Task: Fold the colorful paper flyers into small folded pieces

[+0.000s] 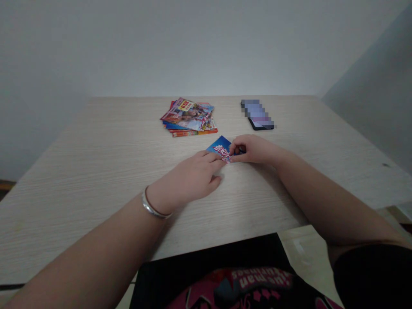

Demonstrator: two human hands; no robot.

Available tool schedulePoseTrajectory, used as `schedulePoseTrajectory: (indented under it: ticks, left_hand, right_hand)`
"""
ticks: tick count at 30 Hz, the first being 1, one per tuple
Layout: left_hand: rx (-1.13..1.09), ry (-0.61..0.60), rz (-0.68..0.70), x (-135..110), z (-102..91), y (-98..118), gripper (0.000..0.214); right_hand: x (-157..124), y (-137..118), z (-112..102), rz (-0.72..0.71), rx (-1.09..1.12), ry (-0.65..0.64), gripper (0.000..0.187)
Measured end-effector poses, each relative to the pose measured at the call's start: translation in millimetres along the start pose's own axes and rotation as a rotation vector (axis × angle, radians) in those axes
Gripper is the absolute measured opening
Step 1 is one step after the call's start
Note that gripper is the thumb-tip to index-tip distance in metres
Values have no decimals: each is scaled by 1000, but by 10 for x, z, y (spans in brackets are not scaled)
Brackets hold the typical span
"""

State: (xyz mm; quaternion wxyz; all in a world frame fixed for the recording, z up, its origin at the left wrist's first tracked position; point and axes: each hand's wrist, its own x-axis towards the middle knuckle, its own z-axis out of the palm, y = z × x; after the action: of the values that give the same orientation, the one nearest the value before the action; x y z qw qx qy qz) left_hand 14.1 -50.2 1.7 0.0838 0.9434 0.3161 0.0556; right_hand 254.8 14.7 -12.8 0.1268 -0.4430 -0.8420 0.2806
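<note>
A blue sheet of paper (222,141) with white and red lettering lies on the table between my hands, one corner pointing away from me; it looks folded. My left hand (201,174), with a silver bracelet at the wrist, rests its outstretched fingertips on the near left part of the paper. From the other side, my right hand (252,149) pinches the paper's right edge between curled fingers and thumb. Both hands cover the lower and right parts of the sheet, so its full outline is hidden.
A fanned stack of colourful printed leaflets (189,116) lies farther back, left of centre. To its right is a phone (259,115) with a blurred screen. The pale wooden table (112,150) meets a white wall (206,47) at the back.
</note>
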Motion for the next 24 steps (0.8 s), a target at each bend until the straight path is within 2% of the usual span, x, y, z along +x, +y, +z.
schedulePoseTrajectory:
  ticks: [7, 15, 21, 24]
  left_hand:
    - [14, -30, 1, 8, -13, -4, 45]
    - [25, -6, 3, -4, 20, 2, 40]
    - [32, -25, -10, 2, -5, 23, 40]
    - [29, -31, -7, 10, -12, 23, 39]
  right_hand:
    - [37, -27, 67, 64, -51, 55, 22]
    - [46, -38, 19, 27, -147, 28, 23]
    - [23, -119, -99, 138, -334, -41, 33]
    - [-30, -127, -210, 265, -421, -109, 33]
